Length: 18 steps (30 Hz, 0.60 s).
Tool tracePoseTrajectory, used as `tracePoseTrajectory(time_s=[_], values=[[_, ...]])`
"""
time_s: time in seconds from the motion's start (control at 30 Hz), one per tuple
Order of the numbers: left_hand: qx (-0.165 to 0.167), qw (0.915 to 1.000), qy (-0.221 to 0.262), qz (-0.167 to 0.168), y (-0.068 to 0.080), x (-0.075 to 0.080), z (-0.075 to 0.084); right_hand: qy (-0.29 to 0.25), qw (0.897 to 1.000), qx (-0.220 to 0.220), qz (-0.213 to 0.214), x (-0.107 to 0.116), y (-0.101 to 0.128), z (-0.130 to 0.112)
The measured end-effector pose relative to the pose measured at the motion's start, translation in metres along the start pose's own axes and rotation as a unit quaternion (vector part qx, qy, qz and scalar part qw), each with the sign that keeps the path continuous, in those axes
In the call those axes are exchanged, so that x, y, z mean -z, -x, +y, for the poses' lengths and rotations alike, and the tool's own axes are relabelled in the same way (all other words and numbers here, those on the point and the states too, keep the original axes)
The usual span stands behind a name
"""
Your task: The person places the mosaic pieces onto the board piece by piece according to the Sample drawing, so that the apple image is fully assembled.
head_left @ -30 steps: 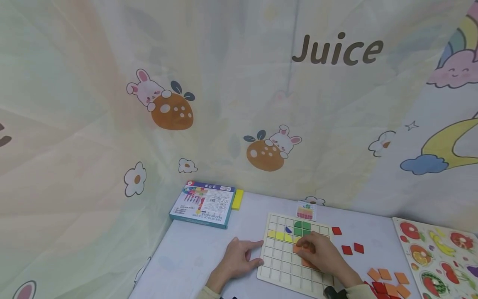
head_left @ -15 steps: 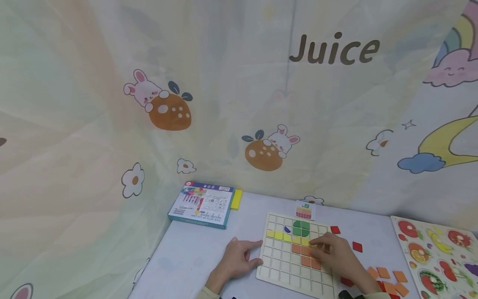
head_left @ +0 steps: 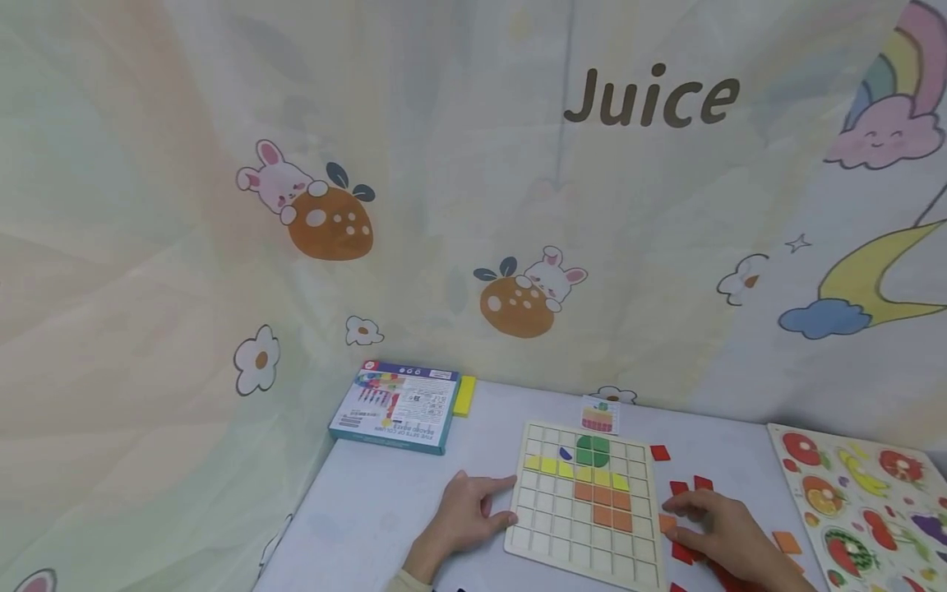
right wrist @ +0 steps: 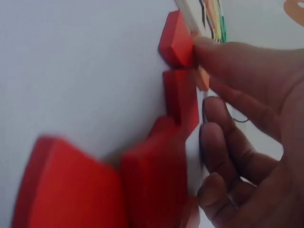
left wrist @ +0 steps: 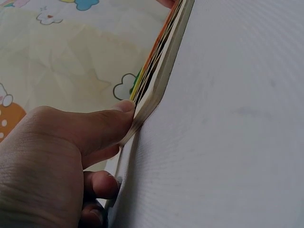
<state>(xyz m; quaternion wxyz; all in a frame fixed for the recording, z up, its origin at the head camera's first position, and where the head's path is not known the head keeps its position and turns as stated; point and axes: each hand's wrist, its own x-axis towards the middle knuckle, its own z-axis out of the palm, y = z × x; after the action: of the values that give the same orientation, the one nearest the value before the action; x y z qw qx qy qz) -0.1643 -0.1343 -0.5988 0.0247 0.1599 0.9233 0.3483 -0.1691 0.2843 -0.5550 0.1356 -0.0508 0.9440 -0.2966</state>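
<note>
A pale grid board [head_left: 551, 543] lies on the table with a blue piece [head_left: 565, 453], green pieces [head_left: 593, 450], a row of yellow tiles [head_left: 565, 469] and orange tiles [head_left: 612, 517] in its cells. Against its left edge my left hand [head_left: 464, 514] rests the tips of its index finger and thumb, set apart. In the left wrist view, that thumb presses the board's rim [left wrist: 154, 90]. Beyond the right edge, my right hand [head_left: 721, 526] pinches a loose orange square tile [head_left: 667, 524] between thumb and index finger. Red tiles [right wrist: 178, 40] lie close to those fingers.
A picture card [head_left: 600, 415] stands behind the board. At the back left lie a flat box [head_left: 395, 407] and a yellow strip [head_left: 464, 396]. A fruit puzzle board [head_left: 851, 485] lies at the right. One red tile [head_left: 660, 453] sits near the grid board's upper right corner.
My right hand has moved right, off the board, to the loose tiles and now pinches an orange one. Several red tiles have shifted near it. The left hand stays at the board's edge.
</note>
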Motion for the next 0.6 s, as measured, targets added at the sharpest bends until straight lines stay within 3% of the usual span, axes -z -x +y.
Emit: tracePoseTrajectory(time_s=[0.37, 0.6], values=[[-0.016, 0.9998, -0.003, 0.007, 0.0007, 0.0001, 0.0005, -0.010, 0.998, -0.054, -0.026, -0.0016, -0.0010, -0.0057], [-0.011, 0.9999, -0.007, 0.001, -0.0008, -0.0002, -0.0016, 0.002, 1.000, -0.014, -0.007, -0.0072, 0.0013, -0.0080]])
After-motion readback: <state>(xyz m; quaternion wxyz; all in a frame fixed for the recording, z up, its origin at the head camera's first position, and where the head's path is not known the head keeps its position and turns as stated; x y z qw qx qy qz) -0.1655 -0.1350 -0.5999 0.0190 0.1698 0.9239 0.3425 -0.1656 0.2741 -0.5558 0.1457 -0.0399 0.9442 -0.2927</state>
